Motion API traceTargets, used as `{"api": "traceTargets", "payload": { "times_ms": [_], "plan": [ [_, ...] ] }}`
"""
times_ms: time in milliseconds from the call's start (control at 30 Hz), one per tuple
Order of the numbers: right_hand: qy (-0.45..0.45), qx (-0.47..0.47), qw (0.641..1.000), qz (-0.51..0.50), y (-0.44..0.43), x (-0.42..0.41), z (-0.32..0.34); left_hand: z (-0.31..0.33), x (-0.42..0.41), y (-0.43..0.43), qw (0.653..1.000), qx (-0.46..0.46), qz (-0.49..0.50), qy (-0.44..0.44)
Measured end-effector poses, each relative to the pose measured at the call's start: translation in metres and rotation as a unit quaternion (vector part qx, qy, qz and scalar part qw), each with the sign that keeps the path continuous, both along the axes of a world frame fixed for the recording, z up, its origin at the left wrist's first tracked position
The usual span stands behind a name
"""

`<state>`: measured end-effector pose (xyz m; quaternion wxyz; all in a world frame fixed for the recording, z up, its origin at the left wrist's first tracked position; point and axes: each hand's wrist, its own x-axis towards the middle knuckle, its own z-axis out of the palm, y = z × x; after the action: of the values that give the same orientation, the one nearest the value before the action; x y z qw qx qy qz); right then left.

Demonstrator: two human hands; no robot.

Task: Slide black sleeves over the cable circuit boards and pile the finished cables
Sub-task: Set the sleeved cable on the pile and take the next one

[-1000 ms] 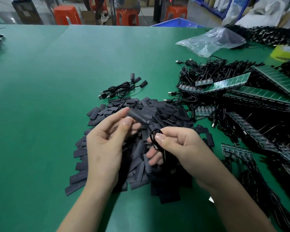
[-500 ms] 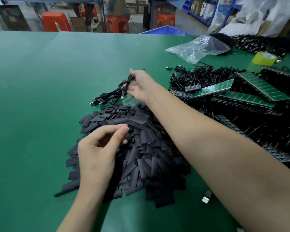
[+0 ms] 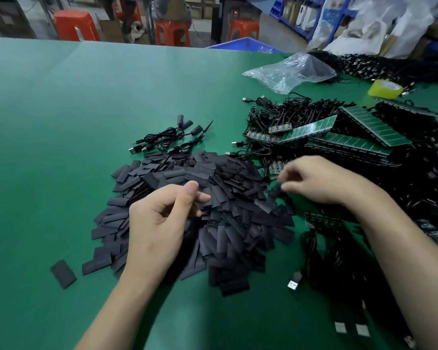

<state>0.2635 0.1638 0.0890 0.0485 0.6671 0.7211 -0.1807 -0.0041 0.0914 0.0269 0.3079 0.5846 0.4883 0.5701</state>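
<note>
Finished cables (image 3: 167,140) lie plugs near-left, sleeved ends far-right; left hand (image 3: 159,223), fingers loosely curled, empty; right hand (image 3: 321,180) blurred, grip unclear.

A wide green table (image 3: 86,109) fills the view under even indoor light. Beyond its far edge, from 11 to 12 o'clock, three orange plastic stools (image 3: 172,31) stand on a grey floor (image 3: 202,37) among cardboard boxes (image 3: 111,32). A blue bin (image 3: 245,44) shows at 12 o'clock, just behind the table. Blue shelving (image 3: 295,24) stands at 1 o'clock, and white plastic bags (image 3: 364,31) are heaped at 2 o'clock.
</note>
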Motion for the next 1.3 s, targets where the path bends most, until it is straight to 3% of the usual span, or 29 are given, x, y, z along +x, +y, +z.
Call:
{"api": "traceTargets", "payload": {
  "times_ms": [133, 267, 600, 833, 1067, 1300],
  "plan": [
    [-0.135, -0.059, 0.989, -0.003, -0.023, 0.018, -0.010, -0.001, 0.008, -0.004, 0.997, 0.034, -0.009, 0.067],
    [-0.173, -0.026, 0.984, 0.015, -0.035, 0.025, -0.019, -0.002, 0.012, -0.007, 0.996, 0.039, -0.011, 0.079],
    [-0.066, -0.037, 0.996, 0.038, -0.047, 0.035, -0.019, -0.006, 0.030, -0.014, 0.991, 0.053, -0.053, 0.110],
    [-0.115, -0.056, 0.990, 0.058, -0.061, 0.034, -0.017, 0.005, 0.064, -0.017, 0.957, 0.073, -0.139, 0.244],
    [-0.090, -0.022, 0.993, 0.068, -0.066, 0.037, -0.031, 0.003, 0.081, -0.015, 0.928, 0.058, -0.175, 0.323],
    [0.081, 0.035, 0.994, 0.071, -0.072, 0.038, -0.013, 0.006, 0.101, -0.010, 0.940, -0.032, -0.179, 0.287]
  ]
}}
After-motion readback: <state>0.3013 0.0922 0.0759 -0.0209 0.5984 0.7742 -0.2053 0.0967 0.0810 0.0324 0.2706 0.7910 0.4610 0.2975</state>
